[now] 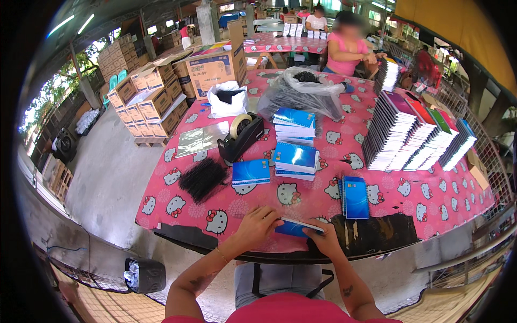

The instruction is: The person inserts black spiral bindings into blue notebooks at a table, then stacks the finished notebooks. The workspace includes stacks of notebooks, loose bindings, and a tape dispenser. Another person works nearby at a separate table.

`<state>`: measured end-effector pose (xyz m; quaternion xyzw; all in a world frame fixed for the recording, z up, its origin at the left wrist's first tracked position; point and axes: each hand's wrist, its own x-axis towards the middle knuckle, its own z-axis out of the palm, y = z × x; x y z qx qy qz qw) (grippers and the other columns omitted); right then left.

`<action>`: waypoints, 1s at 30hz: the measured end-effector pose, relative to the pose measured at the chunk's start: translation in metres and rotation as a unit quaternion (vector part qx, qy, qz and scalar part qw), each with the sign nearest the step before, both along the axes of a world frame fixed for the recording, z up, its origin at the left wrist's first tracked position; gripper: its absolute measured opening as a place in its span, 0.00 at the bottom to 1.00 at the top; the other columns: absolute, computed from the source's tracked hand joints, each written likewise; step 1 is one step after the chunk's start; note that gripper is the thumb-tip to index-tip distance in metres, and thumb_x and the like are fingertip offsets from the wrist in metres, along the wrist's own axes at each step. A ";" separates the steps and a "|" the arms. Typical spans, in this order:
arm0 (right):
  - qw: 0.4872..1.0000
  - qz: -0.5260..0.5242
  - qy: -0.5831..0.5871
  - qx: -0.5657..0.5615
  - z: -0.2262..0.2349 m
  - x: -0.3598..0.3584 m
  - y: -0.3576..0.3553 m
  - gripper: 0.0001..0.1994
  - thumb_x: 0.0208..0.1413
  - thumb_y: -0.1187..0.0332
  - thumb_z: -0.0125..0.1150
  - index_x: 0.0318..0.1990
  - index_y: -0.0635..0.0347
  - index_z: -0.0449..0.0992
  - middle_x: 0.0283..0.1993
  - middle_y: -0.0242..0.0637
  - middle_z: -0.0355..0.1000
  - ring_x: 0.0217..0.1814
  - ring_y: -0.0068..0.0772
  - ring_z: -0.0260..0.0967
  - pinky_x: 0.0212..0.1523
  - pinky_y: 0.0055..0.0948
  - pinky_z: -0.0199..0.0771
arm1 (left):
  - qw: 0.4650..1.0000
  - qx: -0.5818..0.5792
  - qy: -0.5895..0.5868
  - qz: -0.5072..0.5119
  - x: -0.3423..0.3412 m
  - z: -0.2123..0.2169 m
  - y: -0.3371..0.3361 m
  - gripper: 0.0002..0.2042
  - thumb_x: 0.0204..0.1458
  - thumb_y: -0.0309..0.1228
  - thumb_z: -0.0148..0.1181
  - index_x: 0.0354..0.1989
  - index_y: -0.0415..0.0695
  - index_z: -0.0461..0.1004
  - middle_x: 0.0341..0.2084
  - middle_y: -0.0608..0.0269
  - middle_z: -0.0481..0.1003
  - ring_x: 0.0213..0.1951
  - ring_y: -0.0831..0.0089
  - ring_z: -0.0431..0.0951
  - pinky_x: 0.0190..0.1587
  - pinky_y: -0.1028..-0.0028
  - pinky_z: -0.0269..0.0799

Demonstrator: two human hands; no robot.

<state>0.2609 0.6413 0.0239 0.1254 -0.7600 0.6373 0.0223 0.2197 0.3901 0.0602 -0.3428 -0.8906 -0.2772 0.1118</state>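
Pink cloth [334, 141] printed with cat faces covers the counter [186, 237], which is dark and worn along its near edge. Beyond it spreads an open-sided workroom with a concrete floor [107, 172], and cardboard boxes [151, 102] are stacked on a pallet to the left. At the far right corner, a co-worker [347, 54] in a pink top stands with both arms reaching toward a stack of notebooks [386, 75].

Close to the near edge, a blue notebook [292, 229] is held tilted between the two hands. The left hand [260, 223] closes its fingers on the left end, while the right hand [322, 237] grips the right end, thumb on the cover.

Just ahead lies another blue notebook pile [251, 173], with a bundle of black coils [203, 180] to its left and two taller blue stacks [295, 157] to its right. Behind the coils are clear plastic sheets [202, 139] and a black tape dispenser [243, 139]. Farther back sit a white bag [228, 106] and a large clear plastic bag [299, 102], both with black contents. Spiral notebooks [355, 197] rest right of the hands, and tall rows of notebooks [389, 132] stand beyond them.
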 end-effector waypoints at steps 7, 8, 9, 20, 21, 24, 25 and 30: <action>0.999 -0.029 -0.001 -0.032 0.012 0.013 -0.001 0.12 0.58 0.75 0.64 0.49 0.64 0.79 0.33 0.32 0.74 0.36 0.20 0.66 0.40 0.22 0.67 | 0.995 -0.052 0.074 0.053 0.011 0.016 0.021 0.27 0.54 0.46 0.61 0.57 0.42 0.67 0.57 0.47 0.67 0.56 0.49 0.69 0.58 0.46 0.59; 0.997 -0.048 -0.023 -0.053 0.017 0.017 -0.005 0.12 0.58 0.75 0.64 0.49 0.65 0.79 0.33 0.31 0.74 0.36 0.20 0.67 0.41 0.22 0.68 | 0.984 -0.070 0.135 0.095 0.020 0.016 0.029 0.32 0.54 0.49 0.59 0.62 0.41 0.65 0.62 0.44 0.64 0.61 0.46 0.66 0.61 0.44 0.57; 0.994 -0.066 -0.046 -0.073 0.021 0.019 -0.009 0.12 0.59 0.74 0.64 0.49 0.65 0.79 0.34 0.30 0.74 0.37 0.19 0.67 0.42 0.22 0.68 | 0.981 -0.117 0.120 0.095 0.034 0.002 0.030 0.35 0.54 0.52 0.58 0.64 0.39 0.61 0.65 0.43 0.60 0.64 0.45 0.61 0.62 0.41 0.53; 0.988 -0.086 -0.050 -0.115 0.026 0.015 -0.008 0.14 0.58 0.72 0.66 0.51 0.64 0.79 0.40 0.29 0.77 0.41 0.17 0.69 0.41 0.20 0.71 | 0.977 -0.119 0.158 0.076 0.058 -0.018 0.049 0.41 0.53 0.58 0.55 0.67 0.38 0.60 0.69 0.46 0.58 0.72 0.55 0.54 0.67 0.37 0.41; 0.990 -0.085 -0.039 -0.102 0.025 0.015 -0.005 0.15 0.58 0.72 0.66 0.52 0.64 0.79 0.41 0.29 0.77 0.40 0.17 0.70 0.40 0.20 0.72 | 0.962 -0.233 0.086 0.112 0.047 -0.004 0.053 0.41 0.53 0.59 0.55 0.67 0.38 0.60 0.69 0.46 0.58 0.71 0.55 0.55 0.66 0.39 0.45; 0.992 -0.057 -0.022 -0.107 0.022 0.016 -0.015 0.14 0.57 0.71 0.67 0.51 0.63 0.80 0.40 0.29 0.77 0.40 0.17 0.70 0.39 0.20 0.72 | 0.952 -0.164 0.219 0.140 0.010 0.037 0.049 0.42 0.53 0.58 0.56 0.67 0.38 0.59 0.69 0.45 0.57 0.71 0.52 0.54 0.66 0.41 0.48; 0.991 -0.065 -0.042 -0.114 0.026 0.017 -0.013 0.13 0.58 0.72 0.66 0.50 0.64 0.79 0.40 0.30 0.77 0.41 0.18 0.70 0.42 0.21 0.71 | 0.965 -0.164 0.173 0.109 0.023 0.022 0.048 0.41 0.54 0.58 0.55 0.67 0.37 0.59 0.69 0.45 0.57 0.71 0.51 0.54 0.66 0.42 0.49; 0.997 -0.045 -0.012 -0.062 0.032 0.019 -0.014 0.12 0.58 0.74 0.64 0.49 0.66 0.79 0.38 0.32 0.77 0.42 0.20 0.70 0.46 0.23 0.71 | 0.962 -0.180 0.169 0.119 0.022 0.040 0.057 0.41 0.55 0.58 0.53 0.67 0.36 0.59 0.68 0.41 0.56 0.70 0.48 0.55 0.66 0.42 0.50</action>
